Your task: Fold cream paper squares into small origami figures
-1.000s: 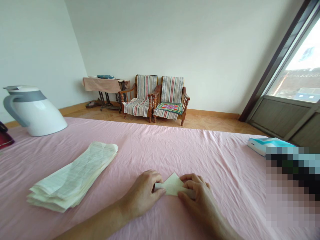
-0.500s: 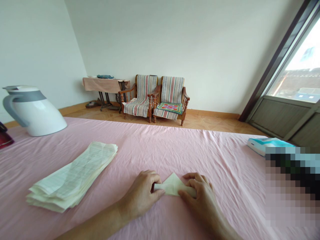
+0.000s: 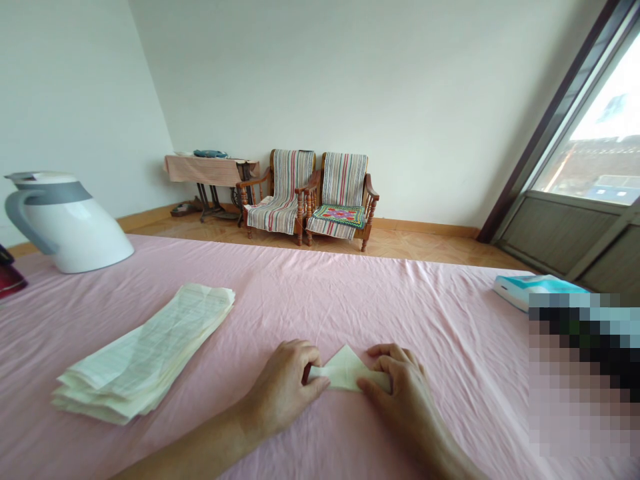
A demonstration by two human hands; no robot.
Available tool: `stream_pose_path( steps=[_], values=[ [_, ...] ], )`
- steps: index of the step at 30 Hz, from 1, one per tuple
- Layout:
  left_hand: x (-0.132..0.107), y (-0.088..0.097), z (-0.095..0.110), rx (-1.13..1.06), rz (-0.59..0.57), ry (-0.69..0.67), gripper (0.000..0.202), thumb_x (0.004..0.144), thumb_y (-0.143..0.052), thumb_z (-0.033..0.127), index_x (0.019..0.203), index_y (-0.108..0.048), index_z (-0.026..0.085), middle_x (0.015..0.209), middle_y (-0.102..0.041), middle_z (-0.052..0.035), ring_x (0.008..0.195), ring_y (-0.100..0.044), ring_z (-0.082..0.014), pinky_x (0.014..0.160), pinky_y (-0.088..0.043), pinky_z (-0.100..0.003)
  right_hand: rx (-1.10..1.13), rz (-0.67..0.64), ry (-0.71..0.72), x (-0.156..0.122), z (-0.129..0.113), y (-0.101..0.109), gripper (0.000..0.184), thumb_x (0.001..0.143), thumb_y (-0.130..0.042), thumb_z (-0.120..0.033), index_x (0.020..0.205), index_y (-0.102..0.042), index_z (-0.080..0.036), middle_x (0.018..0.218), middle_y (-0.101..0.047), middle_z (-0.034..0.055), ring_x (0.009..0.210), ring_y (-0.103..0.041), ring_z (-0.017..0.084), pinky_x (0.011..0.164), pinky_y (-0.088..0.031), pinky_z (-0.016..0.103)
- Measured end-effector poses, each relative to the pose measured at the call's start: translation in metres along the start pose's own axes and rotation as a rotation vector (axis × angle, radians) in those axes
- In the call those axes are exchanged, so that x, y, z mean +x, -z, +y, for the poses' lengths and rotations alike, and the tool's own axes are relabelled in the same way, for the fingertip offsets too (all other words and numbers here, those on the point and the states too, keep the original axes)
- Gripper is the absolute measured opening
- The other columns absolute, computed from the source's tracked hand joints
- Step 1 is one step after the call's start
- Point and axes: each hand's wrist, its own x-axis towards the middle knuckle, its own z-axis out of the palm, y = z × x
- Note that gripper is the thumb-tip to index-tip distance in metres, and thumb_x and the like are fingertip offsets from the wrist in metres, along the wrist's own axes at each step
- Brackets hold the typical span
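A small folded piece of cream paper (image 3: 345, 369), shaped like a triangle with its tip pointing away, lies on the pink cloth (image 3: 320, 293) near the front edge. My left hand (image 3: 285, 383) pinches its left corner with curled fingers. My right hand (image 3: 400, 387) presses down on its right corner, fingers bent over the paper. Both hands rest on the cloth and cover the paper's lower corners.
A stack of lined cream paper sheets (image 3: 145, 350) lies to the left. A white jug (image 3: 63, 223) stands at the far left, a dark red thing (image 3: 9, 277) beside it. A teal and white box (image 3: 535, 290) sits at the right. Two striped armchairs (image 3: 313, 197) stand by the far wall.
The hands and folded paper stay in nearly the same place; the fingers have shifted only slightly along the paper's corners.
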Motion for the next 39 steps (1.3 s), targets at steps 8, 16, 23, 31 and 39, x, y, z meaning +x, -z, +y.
stream_pose_path(
  steps=[8, 16, 23, 31, 39],
  values=[
    [-0.004, 0.001, 0.000, -0.051, -0.017, 0.044, 0.006, 0.073, -0.061, 0.017, 0.076, -0.057, 0.019, 0.061, -0.055, 0.0060, 0.059, -0.052, -0.0126, 0.058, -0.032, -0.022, -0.041, -0.006, -0.026, -0.002, -0.002, 0.004, 0.008, 0.075, -0.059, -0.024, 0.069, -0.064, -0.021, 0.105, -0.064, 0.0045, 0.100, -0.052, 0.026, 0.086, -0.034, 0.040],
    [-0.005, 0.001, -0.003, -0.091, -0.018, 0.052, 0.027, 0.077, -0.055, 0.011, 0.103, -0.056, 0.020, 0.063, -0.054, 0.0071, 0.061, -0.055, -0.0138, 0.062, -0.037, -0.023, -0.042, 0.041, 0.056, 0.001, 0.008, 0.000, 0.007, 0.073, -0.061, -0.023, 0.067, -0.065, -0.024, 0.102, -0.065, 0.0043, 0.097, -0.055, 0.027, 0.081, -0.039, 0.042],
    [-0.011, 0.006, 0.003, 0.047, 0.036, -0.271, 0.023, 0.080, -0.057, 0.000, 0.092, -0.060, 0.020, 0.096, -0.059, -0.0010, 0.095, -0.052, -0.0185, 0.083, -0.037, -0.029, -0.039, 0.086, 0.087, -0.001, 0.009, -0.002, 0.007, 0.073, -0.062, -0.021, 0.067, -0.064, -0.024, 0.100, -0.066, 0.0042, 0.095, -0.056, 0.027, 0.080, -0.041, 0.043],
    [-0.014, 0.013, 0.014, 0.365, -0.088, -0.602, 0.020, 0.094, -0.053, 0.012, 0.112, -0.058, 0.020, 0.088, -0.060, -0.0012, 0.082, -0.052, -0.0172, 0.077, -0.034, -0.030, -0.073, 0.094, 0.116, 0.000, 0.012, -0.002, 0.009, 0.074, -0.060, -0.021, 0.066, -0.064, -0.024, 0.099, -0.066, 0.0043, 0.094, -0.058, 0.026, 0.079, -0.043, 0.041],
    [-0.017, 0.017, 0.020, 0.478, -0.060, -0.644, 0.024, 0.095, -0.054, 0.016, 0.118, -0.056, 0.023, 0.089, -0.059, -0.0006, 0.084, -0.052, -0.0170, 0.082, -0.031, -0.034, -0.134, 0.110, 0.154, 0.003, 0.023, 0.000, 0.012, 0.075, -0.059, -0.025, 0.063, -0.061, -0.024, 0.098, -0.067, 0.0048, 0.091, -0.060, 0.026, 0.072, -0.045, 0.039]
  ],
)
